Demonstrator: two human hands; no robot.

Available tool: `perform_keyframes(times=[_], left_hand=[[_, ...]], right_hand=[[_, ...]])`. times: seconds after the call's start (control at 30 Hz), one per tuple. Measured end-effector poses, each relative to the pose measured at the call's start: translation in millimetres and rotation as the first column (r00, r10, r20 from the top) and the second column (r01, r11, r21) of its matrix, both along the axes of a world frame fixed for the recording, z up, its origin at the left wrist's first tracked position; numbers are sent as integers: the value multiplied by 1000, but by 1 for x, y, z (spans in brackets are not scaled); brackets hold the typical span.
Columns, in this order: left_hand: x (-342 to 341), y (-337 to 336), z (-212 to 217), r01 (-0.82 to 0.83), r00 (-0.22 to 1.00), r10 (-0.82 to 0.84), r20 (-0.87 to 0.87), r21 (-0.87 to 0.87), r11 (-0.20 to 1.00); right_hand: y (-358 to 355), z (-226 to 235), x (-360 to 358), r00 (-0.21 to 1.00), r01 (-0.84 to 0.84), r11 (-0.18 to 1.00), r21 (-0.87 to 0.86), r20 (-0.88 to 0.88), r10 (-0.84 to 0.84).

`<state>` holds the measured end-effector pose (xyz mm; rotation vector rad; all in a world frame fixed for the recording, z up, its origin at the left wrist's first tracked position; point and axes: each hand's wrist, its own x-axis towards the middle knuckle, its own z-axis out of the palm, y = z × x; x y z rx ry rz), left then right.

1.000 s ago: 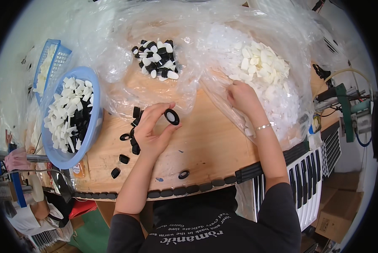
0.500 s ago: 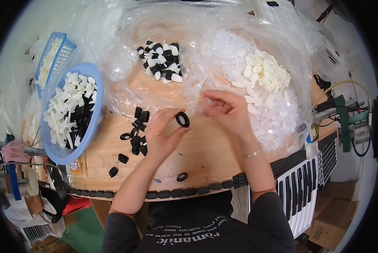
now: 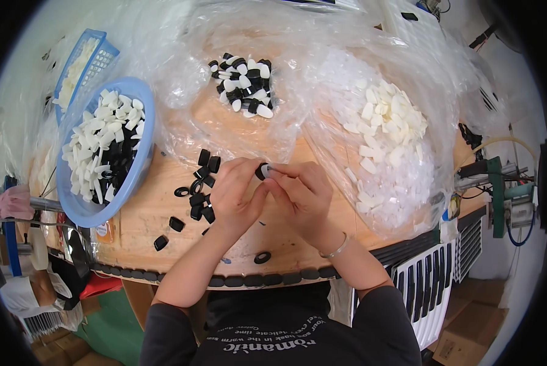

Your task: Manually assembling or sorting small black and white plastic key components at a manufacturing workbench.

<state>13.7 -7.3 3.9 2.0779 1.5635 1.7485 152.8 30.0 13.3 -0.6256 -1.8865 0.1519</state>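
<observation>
Currently, your left hand (image 3: 233, 195) and right hand (image 3: 301, 195) meet at the centre of the frame, fingertips closed together on one black ring (image 3: 262, 171) with a small white piece (image 3: 267, 169) set against its right side. The ring sits at the upper tips of both hands, slightly nearer the left. Loose black rings (image 3: 200, 189) lie just left of your left hand.

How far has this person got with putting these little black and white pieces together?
Done: a blue basin on the left holds many joined black-and-white pieces. In hand: the left hand and right hand meet over a black ring and a white piece. Left: loose black rings on the table and a bag of white pieces.
</observation>
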Motion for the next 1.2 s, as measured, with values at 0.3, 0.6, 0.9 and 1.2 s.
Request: perform_keyframes(times=[0.3, 0.6, 0.9, 1.2], left_hand=[[-8, 9, 0, 99, 993, -90, -76, 123, 988], [-4, 6, -1, 232, 971, -225, -78, 91, 968], [-8, 8, -1, 121, 984, -124, -127, -28, 992], [-22, 6, -8, 418, 833, -158, 530, -418, 807]], right_hand=[[4, 4, 9, 785, -584, 444, -680, -613, 93], [11, -3, 19, 757, -645, 54, -763, -627, 183], [15, -7, 15, 818, -571, 67, -818, -561, 125], [19, -4, 23, 795, -603, 250, -758, -599, 101]])
